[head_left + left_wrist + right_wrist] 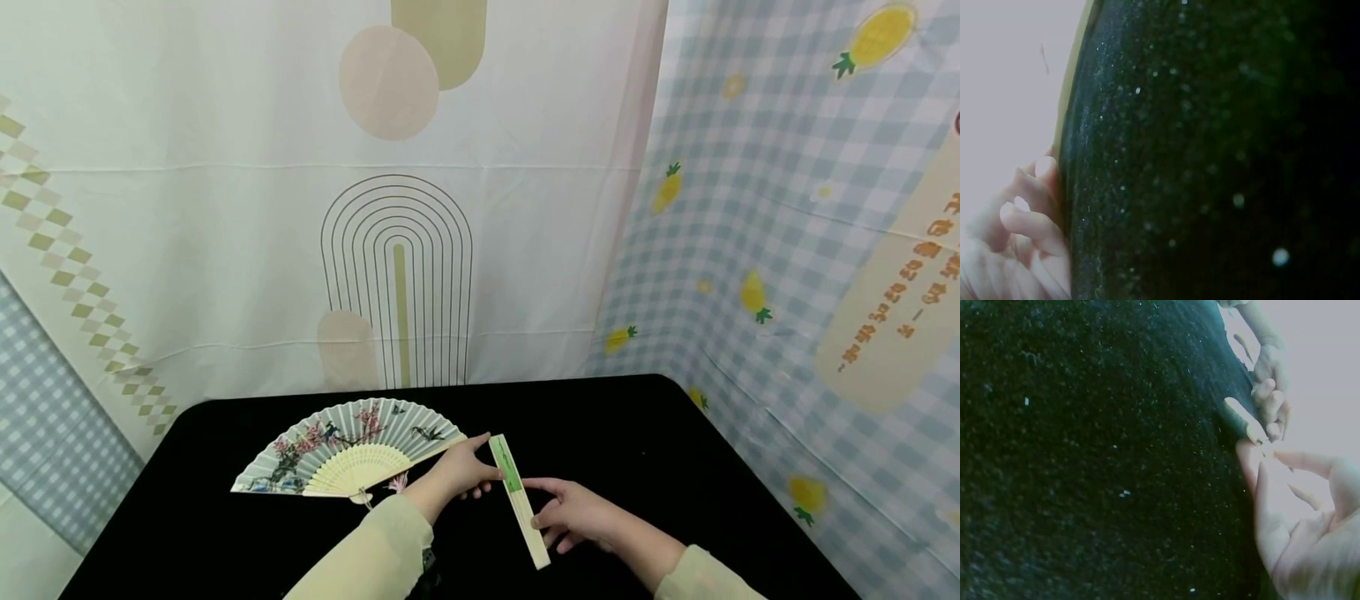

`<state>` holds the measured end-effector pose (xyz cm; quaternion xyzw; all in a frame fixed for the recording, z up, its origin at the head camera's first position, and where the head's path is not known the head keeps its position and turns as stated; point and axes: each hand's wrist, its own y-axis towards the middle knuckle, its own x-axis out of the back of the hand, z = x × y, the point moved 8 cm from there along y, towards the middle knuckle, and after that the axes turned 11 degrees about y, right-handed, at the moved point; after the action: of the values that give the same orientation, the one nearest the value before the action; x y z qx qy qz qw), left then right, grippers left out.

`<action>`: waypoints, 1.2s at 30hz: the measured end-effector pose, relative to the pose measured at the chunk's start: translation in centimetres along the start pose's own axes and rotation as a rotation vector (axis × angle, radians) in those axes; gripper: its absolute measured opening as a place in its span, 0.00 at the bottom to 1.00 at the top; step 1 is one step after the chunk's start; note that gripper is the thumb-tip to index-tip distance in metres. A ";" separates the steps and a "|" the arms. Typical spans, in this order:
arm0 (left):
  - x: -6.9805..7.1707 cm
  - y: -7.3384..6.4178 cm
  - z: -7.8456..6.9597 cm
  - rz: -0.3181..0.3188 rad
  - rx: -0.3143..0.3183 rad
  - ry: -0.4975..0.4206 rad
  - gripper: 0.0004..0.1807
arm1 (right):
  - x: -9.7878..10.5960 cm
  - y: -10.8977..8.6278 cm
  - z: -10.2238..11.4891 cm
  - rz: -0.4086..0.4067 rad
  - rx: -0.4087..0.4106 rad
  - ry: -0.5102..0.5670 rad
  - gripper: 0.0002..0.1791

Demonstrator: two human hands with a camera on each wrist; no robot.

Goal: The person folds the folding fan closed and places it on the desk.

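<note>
A folded hand fan (pixel 519 500) with pale slats and a green printed band is held slanted over the black table. My left hand (pixel 459 468) holds its upper end, index fingertip at the top corner and thumb at the left edge. With thumb and index finger, my right hand (pixel 581 515) pinches its right side below the band. Beside my left hand lies a spread fan (pixel 378 433) with painted blossoms and birds. In the right wrist view the folded fan (pixel 1244 419) shows end-on beyond my right fingertips, with my left hand (pixel 1272 394) behind it.
The black table (pixel 645 450) has rounded far corners. A white patterned curtain (pixel 540 250) hangs at its back, and a blue checked curtain with pineapples (pixel 720 217) on the right. A pink tassel (pixel 398 482) lies by the spread fan's pivot.
</note>
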<state>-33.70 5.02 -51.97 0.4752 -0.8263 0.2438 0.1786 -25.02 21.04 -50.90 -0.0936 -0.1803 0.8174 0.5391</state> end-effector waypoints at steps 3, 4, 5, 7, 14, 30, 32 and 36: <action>0.0 0.0 -0.1 -0.004 -0.002 0.005 0.46 | 0.0 0.1 0.2 -0.005 0.014 -0.052 0.37; 0.0 -0.1 -0.1 -0.005 -0.003 0.007 0.46 | 0.0 0.1 0.2 -0.005 0.021 -0.071 0.37; 0.0 0.0 -0.1 -0.006 -0.005 0.009 0.46 | 0.0 0.2 0.2 -0.007 0.027 -0.091 0.37; -0.1 0.0 0.0 -0.003 -0.009 0.012 0.46 | 0.0 0.2 0.2 -0.008 0.040 -0.130 0.36; -0.2 -0.1 0.2 0.004 -0.016 0.011 0.46 | 0.1 0.1 0.1 -0.004 0.051 -0.166 0.36; 0.0 -0.7 -0.1 0.000 -0.014 -0.014 0.46 | 0.2 0.0 -0.3 0.001 0.020 -0.135 0.36; 0.0 -0.7 -0.1 -0.001 -0.014 -0.016 0.46 | 0.1 0.0 -0.3 0.004 0.019 -0.134 0.36; 0.0 -0.7 -0.2 0.008 -0.011 -0.024 0.45 | 0.2 0.0 -0.4 0.009 0.020 -0.129 0.37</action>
<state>-33.10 4.86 -51.67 0.4738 -0.8317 0.2340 0.1702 -24.96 21.27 -51.28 -0.0360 -0.2064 0.8258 0.5235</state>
